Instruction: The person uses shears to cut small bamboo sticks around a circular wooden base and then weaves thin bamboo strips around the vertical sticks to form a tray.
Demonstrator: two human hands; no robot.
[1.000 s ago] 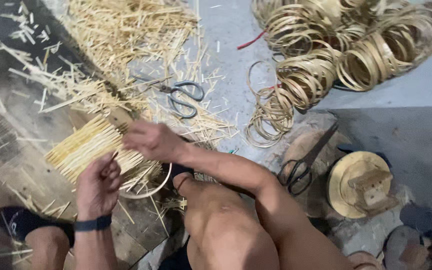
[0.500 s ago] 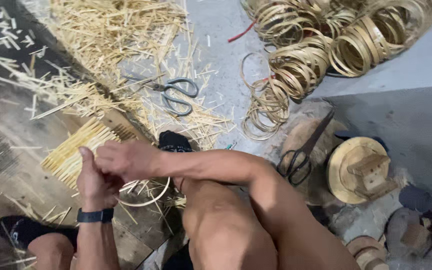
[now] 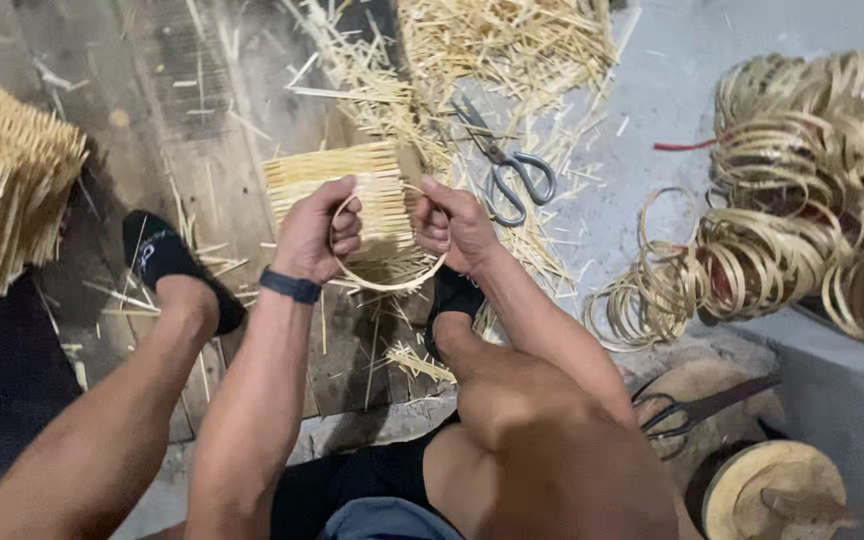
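While both fists close, left hand [image 3: 318, 232] and right hand [image 3: 449, 224] grip bamboo ring [image 3: 384, 283], stick bundle [image 3: 337, 178] behind.

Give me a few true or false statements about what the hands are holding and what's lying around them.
1. Both hands grip one thin bamboo ring. True.
2. The left hand wears a dark wristband. True.
3. The scissors are in the right hand. False: they lie on the floor among the splints.
4. The pile of finished rings sits left of the person. False: it is to the right.
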